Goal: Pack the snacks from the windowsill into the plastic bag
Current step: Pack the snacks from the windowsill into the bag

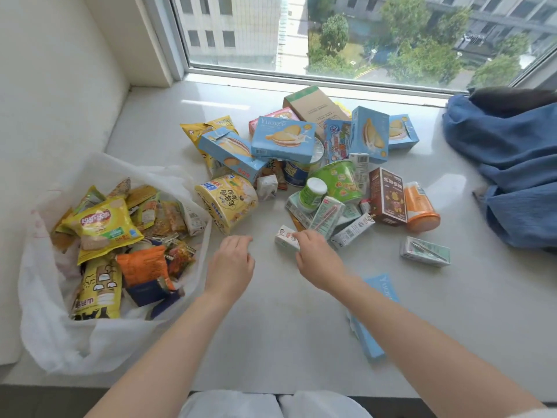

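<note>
— So where is the small white carton just now?

— Just right of the frame's middle, lying on the pale windowsill at the near edge of the snack heap. The right hand is on it: its fingertips curl over the carton's right end and pinch it, with most of the carton sticking out to the left of the fingers.

— And the other hand?

— The left hand hovers just left of the carton, apart from it, fingers loosely bent and holding nothing.

— What lies beyond?

— Above the carton, more small cartons and a green-and-white bottle; a yellow cup tub on its side to the upper left; a brown box and an orange tub to the right. Light blue biscuit boxes pile up nearer the window.

— The bag?

— The plastic bag sits wide open at lower left, already holding chip packets, a yellow one on top. Blue cloth lies at the right edge.
</note>
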